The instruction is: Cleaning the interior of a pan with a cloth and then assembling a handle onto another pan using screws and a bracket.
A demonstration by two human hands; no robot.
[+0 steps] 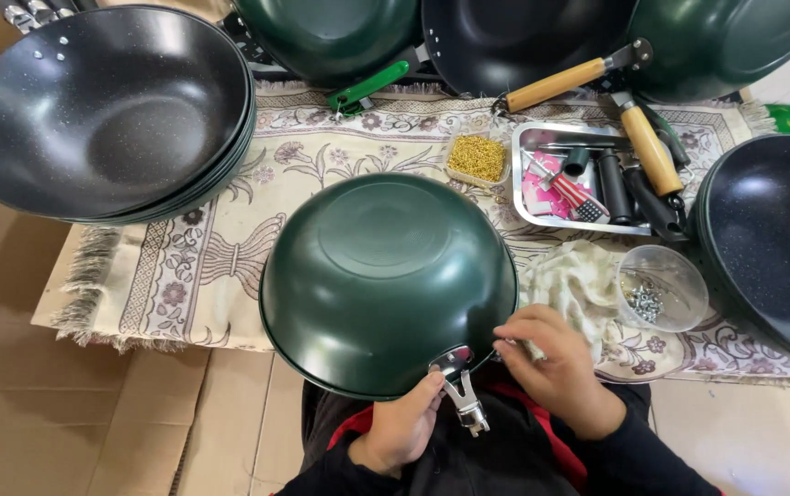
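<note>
The left hand (401,424) comes up from the lap with its fingers curled narrow, the thumb and fingertips pressed to the metal bracket (460,386) that sticks out from the rim of the green wok (386,276). The right hand (556,367) lies just beside it, knuckles up, wrist bent inward, fingers bunched tight at the wok's near edge; whether they pinch anything small I cannot tell.

The wok sits upside down, its domed bottom facing up, on the patterned rug (230,230), with its near rim hanging over the person's lap and the bracket pointing toward the body.

Room is tight on most sides. To the left rear a stack of dark pans (101,110) overhangs the rug's edge. Behind, more pans crowd the far edge, one with a green handle (372,87), others with wooden handles (556,84). To the right rear stands a small box of gold bits (477,158) and a metal tray (528,174) holding tools. A crumpled cloth (579,280) and a clear plastic cup (661,287) with screws lie close to the right hand, and another dark pan (772,239) closes off the right. The rug's left part and the cardboard floor (64,413) beyond its fringe give open space.
</note>
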